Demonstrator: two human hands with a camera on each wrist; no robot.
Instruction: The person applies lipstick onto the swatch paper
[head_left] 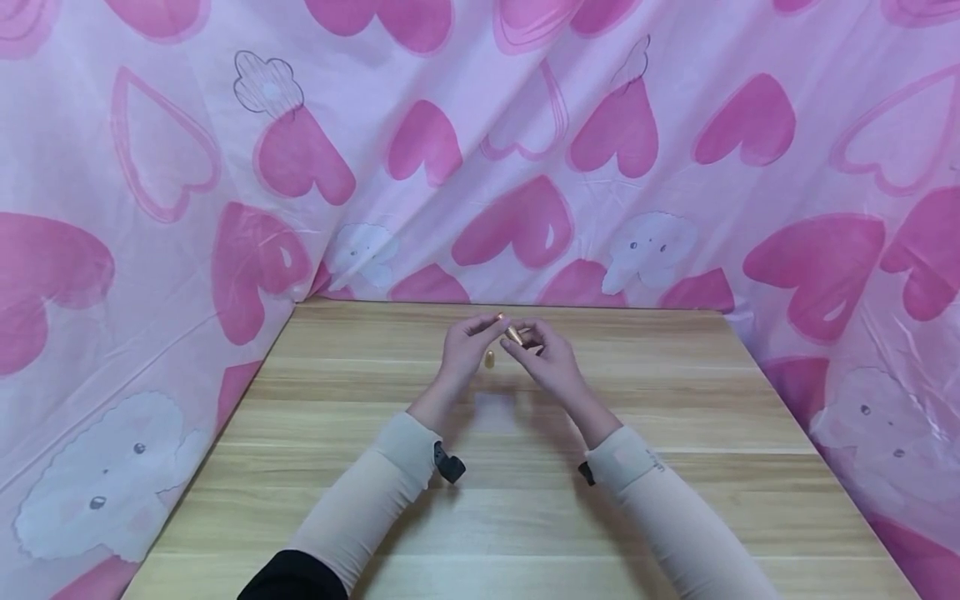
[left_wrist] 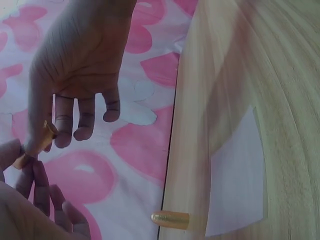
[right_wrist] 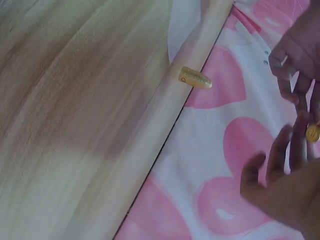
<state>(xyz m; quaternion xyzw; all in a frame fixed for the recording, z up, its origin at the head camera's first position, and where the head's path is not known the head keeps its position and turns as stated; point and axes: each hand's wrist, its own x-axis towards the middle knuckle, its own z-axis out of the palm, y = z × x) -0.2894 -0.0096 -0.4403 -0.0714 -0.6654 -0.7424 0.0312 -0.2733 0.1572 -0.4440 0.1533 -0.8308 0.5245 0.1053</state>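
Observation:
Both hands meet over the far half of the table. My left hand [head_left: 468, 346] pinches the upper end of a small shiny gold piece between thumb and fingertips. Its flared rim [left_wrist: 50, 131] shows in the left wrist view. My right hand [head_left: 551, 354] grips a gold tube [head_left: 513, 335] that slants just below the left fingertips. Fingers hide whether these are one piece or two. A round gold end [right_wrist: 312, 133] shows at the right wrist view's edge. Below the hands, a gold bullet-shaped piece [head_left: 490, 359] stands upright, rounded top up, untouched.
A pale square sheet [head_left: 493, 412] lies on the wood-grain table [head_left: 675, 517], nearer than the standing gold piece. A pink heart-print cloth [head_left: 517, 225] hangs behind the table and along both sides. Dark wrist devices [head_left: 450, 464] sit at the cuffs.

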